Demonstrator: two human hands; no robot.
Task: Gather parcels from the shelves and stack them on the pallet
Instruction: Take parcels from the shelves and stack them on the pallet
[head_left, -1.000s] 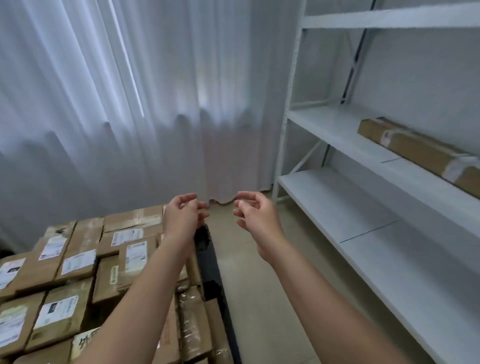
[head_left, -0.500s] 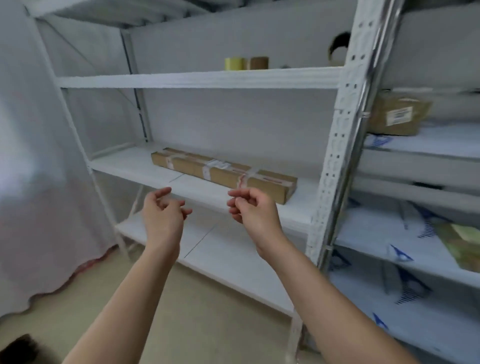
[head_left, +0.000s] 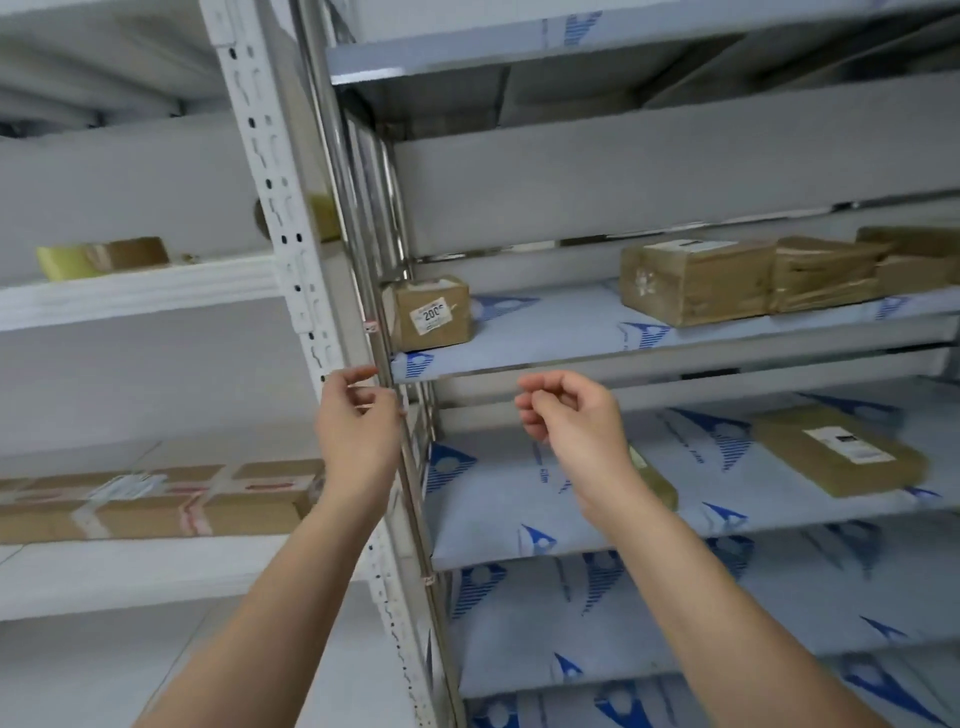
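Both hands are raised in front of the shelves and hold nothing. My left hand hangs with loosely curled fingers before the white upright post. My right hand, fingers also loosely curled, is below the blue-lined shelf. On that shelf stand a small labelled parcel, a larger taped parcel and more parcels at the right. A flat labelled parcel lies one shelf lower. A long taped parcel lies on the white shelf at the left. The pallet is out of view.
Rolls of tape sit on the upper white shelf at the left. A small flat parcel lies partly hidden behind my right wrist. Lower blue-lined shelves show below.
My view has swung right from the pallet and curtain to the shelving, closer to the blue-lined unit. Both hands stayed raised and empty, fingers loosely curled.
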